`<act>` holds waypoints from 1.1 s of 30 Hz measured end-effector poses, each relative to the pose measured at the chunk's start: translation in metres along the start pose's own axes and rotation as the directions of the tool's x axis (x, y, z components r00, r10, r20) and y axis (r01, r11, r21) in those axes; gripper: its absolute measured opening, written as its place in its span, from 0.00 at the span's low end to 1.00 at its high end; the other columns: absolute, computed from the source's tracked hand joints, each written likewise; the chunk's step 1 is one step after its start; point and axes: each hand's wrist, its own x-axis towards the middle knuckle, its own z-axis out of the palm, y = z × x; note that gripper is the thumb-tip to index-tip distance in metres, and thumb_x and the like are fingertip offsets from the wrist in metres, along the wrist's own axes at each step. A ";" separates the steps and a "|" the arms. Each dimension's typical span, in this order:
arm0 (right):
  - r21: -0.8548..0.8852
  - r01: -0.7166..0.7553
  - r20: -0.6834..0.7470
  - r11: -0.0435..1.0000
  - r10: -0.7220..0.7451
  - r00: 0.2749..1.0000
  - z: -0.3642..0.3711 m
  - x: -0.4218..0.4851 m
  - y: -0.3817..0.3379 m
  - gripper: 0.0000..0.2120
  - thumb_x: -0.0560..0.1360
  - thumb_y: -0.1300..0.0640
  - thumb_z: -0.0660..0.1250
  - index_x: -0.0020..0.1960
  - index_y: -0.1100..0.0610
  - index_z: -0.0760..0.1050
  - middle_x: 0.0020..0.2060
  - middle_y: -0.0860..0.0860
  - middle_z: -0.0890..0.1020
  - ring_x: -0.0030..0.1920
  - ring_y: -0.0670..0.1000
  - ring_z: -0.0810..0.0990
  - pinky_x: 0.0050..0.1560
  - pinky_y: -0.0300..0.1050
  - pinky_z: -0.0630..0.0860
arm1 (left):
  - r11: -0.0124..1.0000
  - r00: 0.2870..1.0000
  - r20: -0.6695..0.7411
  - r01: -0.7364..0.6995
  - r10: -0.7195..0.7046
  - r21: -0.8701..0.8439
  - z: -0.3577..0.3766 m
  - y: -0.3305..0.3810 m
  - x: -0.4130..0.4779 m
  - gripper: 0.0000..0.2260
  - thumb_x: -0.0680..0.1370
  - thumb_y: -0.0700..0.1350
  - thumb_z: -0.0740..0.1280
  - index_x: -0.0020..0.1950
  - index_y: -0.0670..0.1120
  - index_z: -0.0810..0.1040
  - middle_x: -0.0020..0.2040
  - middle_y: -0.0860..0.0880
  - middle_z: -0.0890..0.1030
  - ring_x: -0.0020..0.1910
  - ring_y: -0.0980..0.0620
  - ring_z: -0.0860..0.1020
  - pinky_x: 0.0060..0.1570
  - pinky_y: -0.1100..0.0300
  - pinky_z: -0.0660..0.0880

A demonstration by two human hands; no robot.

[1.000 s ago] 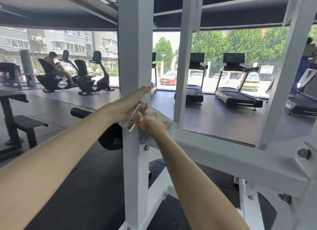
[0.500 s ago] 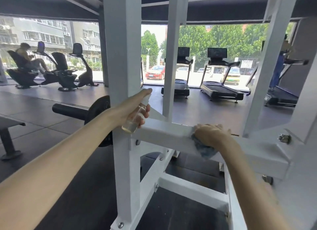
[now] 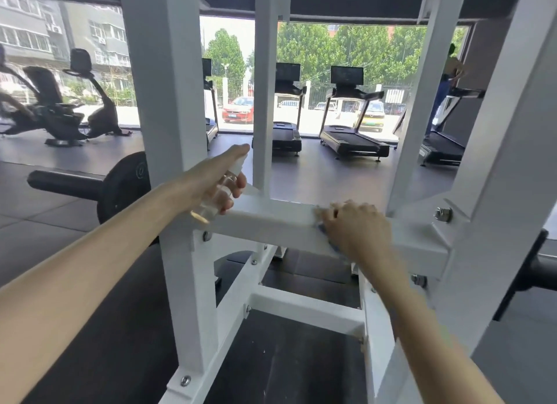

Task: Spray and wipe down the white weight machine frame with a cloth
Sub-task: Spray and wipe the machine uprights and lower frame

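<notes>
Left hand [image 3: 211, 177] wrapped around a small clear spray bottle [image 3: 218, 194], index finger on its white nozzle, held just in front of the white frame's left upright. Right hand [image 3: 355, 226] presses a blue cloth [image 3: 327, 238] flat on the frame's horizontal crossbar [image 3: 271, 226]. Black weight plate [image 3: 126, 186] behind the upright has embossed markings, unreadable. Treadmills [image 3: 352, 138] near the window.

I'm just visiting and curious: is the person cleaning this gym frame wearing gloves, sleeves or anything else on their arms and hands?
No. Both forearms are bare as far as the view reaches, with no sleeves showing. The left hand and right hand have no gloves, and no watch, bracelet or ring is visible.
</notes>
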 end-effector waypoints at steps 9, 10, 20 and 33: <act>0.172 0.036 -0.614 0.984 0.079 0.785 0.028 -0.035 -0.015 0.16 0.73 0.55 0.56 0.37 0.61 0.79 0.34 0.57 0.81 0.36 0.59 0.78 0.43 0.50 0.72 | 0.999 0.999 -0.015 -0.035 0.035 0.027 -0.026 -0.017 -0.012 0.28 0.74 0.69 0.62 0.32 0.45 0.73 0.27 0.48 0.73 0.22 0.50 0.68 0.27 0.60 0.69; 0.177 0.115 -0.632 0.977 0.023 0.774 0.033 -0.032 -0.037 0.15 0.73 0.55 0.57 0.37 0.60 0.78 0.34 0.56 0.80 0.36 0.59 0.78 0.43 0.50 0.71 | 1.000 1.000 -0.018 -0.010 0.010 0.009 -0.031 -0.020 -0.013 0.28 0.73 0.70 0.63 0.32 0.45 0.73 0.28 0.49 0.72 0.23 0.50 0.68 0.28 0.60 0.68; 0.084 0.416 -0.578 0.906 -0.296 0.761 0.052 0.015 -0.180 0.07 0.71 0.56 0.66 0.37 0.58 0.75 0.33 0.54 0.77 0.35 0.57 0.76 0.40 0.49 0.70 | 0.995 0.990 -0.139 -0.019 0.005 -0.095 -0.065 -0.038 -0.027 0.25 0.75 0.66 0.65 0.32 0.46 0.74 0.27 0.49 0.74 0.22 0.53 0.70 0.24 0.63 0.69; 0.111 0.128 -0.807 0.986 0.014 0.591 0.059 -0.020 -0.044 0.07 0.73 0.56 0.61 0.40 0.57 0.75 0.34 0.56 0.78 0.38 0.59 0.75 0.45 0.51 0.68 | 0.997 0.987 -0.158 -0.020 0.008 -0.072 -0.080 -0.050 -0.028 0.25 0.76 0.65 0.63 0.34 0.44 0.74 0.27 0.48 0.75 0.23 0.50 0.71 0.27 0.60 0.71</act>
